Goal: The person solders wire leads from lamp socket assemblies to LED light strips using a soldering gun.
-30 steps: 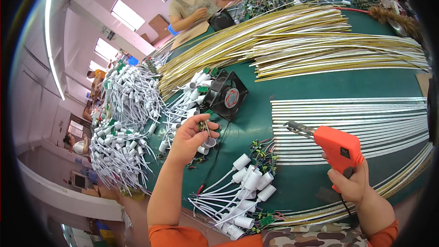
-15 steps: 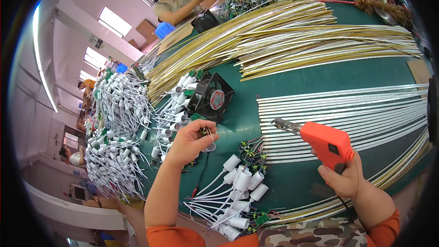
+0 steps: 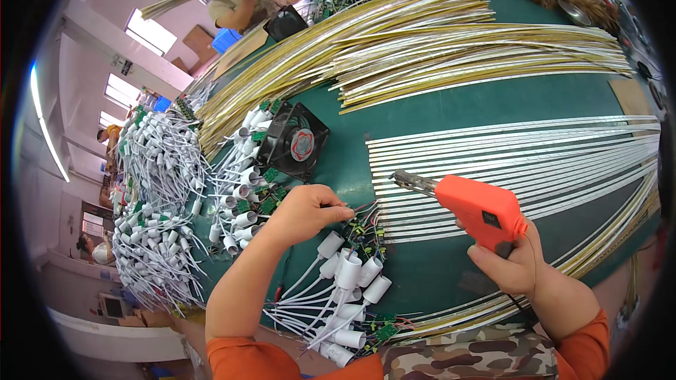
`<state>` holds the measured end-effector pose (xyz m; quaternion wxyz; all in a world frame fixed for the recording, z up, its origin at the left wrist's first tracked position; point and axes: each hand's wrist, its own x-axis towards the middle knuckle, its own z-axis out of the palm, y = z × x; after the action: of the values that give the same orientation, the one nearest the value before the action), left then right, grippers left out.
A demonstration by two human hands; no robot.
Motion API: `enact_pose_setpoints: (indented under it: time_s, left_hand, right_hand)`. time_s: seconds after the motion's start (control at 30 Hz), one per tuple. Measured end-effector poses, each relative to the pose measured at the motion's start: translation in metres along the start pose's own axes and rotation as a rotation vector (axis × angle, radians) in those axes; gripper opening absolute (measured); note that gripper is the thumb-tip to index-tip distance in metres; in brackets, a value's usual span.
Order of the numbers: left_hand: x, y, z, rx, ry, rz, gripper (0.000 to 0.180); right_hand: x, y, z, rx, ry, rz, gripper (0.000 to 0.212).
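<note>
My right hand [image 3: 508,262] grips an orange soldering gun [image 3: 479,210] from below. Its dark metal tip [image 3: 408,180] points left, over the ends of the silver LED strips [image 3: 493,176] laid side by side. My left hand [image 3: 310,214] is closed in a pinch at thin red and dark wires beside a cluster of small green circuit boards [image 3: 367,233]. Its other fingers curl in, so the palm is hidden. Just below it lie white lamp sockets [image 3: 348,271] with white cables fanning toward me.
A black fan [image 3: 294,142] stands beyond my left hand, near a large heap of white sockets [image 3: 162,158]. Yellow and silver strip bundles [image 3: 479,56] cross the back of the green table [image 3: 436,107]. A co-worker [image 3: 243,3] lifts another strip bundle at the far left.
My left hand has moved right and slightly down to the wires by the circuit boards. The soldering gun stays above the strip ends. The co-worker's bundle has swung left. The whole view has shifted slightly.
</note>
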<state>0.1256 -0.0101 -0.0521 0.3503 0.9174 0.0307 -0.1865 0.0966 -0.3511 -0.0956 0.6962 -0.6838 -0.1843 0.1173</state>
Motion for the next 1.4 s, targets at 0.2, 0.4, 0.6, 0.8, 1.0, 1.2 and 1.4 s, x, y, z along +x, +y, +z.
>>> enact_pose_setpoints:
  time_s: [0.2,0.4,0.6,0.8,1.0,1.2,1.4]
  left_hand:
    - [0.02,-0.006,0.018,-0.047,-0.066,-0.073,0.035]
    - [0.025,0.0,0.02,-0.229,-0.061,-0.124,0.021]
    - [0.025,-0.034,0.013,-0.61,-0.13,-0.09,0.022]
    - [0.026,-0.048,0.017,-0.681,-0.144,0.11,0.03]
    - [0.024,-0.041,0.015,-0.735,-0.122,0.069,0.028]
    - [0.027,-0.026,0.013,-0.709,-0.133,-0.062,0.023]
    - [0.035,-0.01,0.022,-0.456,-0.053,-0.037,0.021]
  right_hand:
    - [0.0,0.002,-0.003,-0.094,-0.005,-0.056,0.044]
    - [0.001,0.004,-0.003,-0.094,-0.022,0.009,0.046]
    - [0.0,0.012,0.001,-0.042,0.037,-0.074,0.051]
    - [-0.001,0.011,0.001,-0.054,0.03,-0.046,0.05]
    - [0.0,0.007,0.0,-0.062,0.013,-0.002,0.05]
    - [0.0,0.003,-0.001,-0.099,-0.002,-0.021,0.049]
    - [0.0,0.001,-0.005,-0.145,-0.052,0.016,0.048]
